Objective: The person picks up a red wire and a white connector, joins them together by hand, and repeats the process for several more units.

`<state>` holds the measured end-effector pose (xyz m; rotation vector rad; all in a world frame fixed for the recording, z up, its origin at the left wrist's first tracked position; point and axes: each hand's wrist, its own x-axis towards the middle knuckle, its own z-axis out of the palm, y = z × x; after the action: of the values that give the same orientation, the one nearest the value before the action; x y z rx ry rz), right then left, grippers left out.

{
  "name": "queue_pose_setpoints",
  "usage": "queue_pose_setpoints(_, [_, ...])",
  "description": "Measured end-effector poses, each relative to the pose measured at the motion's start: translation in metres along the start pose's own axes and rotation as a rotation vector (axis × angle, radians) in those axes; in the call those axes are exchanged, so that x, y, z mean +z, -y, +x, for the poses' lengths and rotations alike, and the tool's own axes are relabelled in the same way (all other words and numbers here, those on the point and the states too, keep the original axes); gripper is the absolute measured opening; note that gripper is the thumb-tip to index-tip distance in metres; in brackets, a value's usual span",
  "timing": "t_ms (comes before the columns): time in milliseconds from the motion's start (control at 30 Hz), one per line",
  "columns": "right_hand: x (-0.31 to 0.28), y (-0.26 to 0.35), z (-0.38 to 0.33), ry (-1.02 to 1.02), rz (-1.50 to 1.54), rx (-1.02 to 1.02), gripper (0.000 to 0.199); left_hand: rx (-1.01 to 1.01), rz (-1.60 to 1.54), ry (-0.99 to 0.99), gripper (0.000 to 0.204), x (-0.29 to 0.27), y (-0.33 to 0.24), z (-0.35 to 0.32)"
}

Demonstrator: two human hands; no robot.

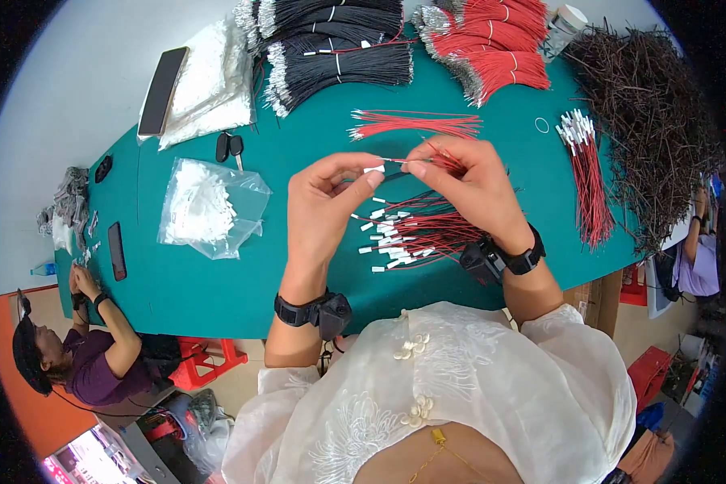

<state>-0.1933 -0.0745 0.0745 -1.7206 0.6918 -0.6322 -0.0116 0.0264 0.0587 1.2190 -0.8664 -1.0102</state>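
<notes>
Between its thumb and fingertips, my left hand (pixel 327 198) pinches a small white connector housing (pixel 374 169). My right hand (pixel 480 187) is closed around a few red wires (pixel 448 155), and one wire end reaches toward the housing. From this view I cannot tell whether the wire is inside it. Just below both hands lies a pile of red and black wires with white connectors (pixel 391 234). Loose red wires with bare metal ends (pixel 415 123) lie just beyond my fingers.
On the green table (pixel 298 266) are a bag of white connectors (pixel 198 208), keys (pixel 230 148), a black wire bundle (pixel 343 64), red bundles (pixel 500 48), finished-looking red wires (pixel 590 185) and a dark tangled heap (pixel 649 121). A co-worker (pixel 89 355) sits at the left.
</notes>
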Motion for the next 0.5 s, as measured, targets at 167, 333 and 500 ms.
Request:
queue_pose_setpoints(167, [0.000,0.000,0.000,0.038,-0.022,-0.016,0.013,0.066,0.042,-0.038,0.013,0.002,-0.001,-0.001])
queue_pose_setpoints(333, [0.002,0.004,0.000,0.064,-0.012,0.005,0.010,0.117,0.105,-0.065,0.009,0.002,0.001,-0.001])
queue_pose_setpoints(500, [0.004,0.012,-0.001,0.043,-0.025,-0.021,0.008,0.129,0.114,-0.066,0.007,0.002,0.002,-0.001])
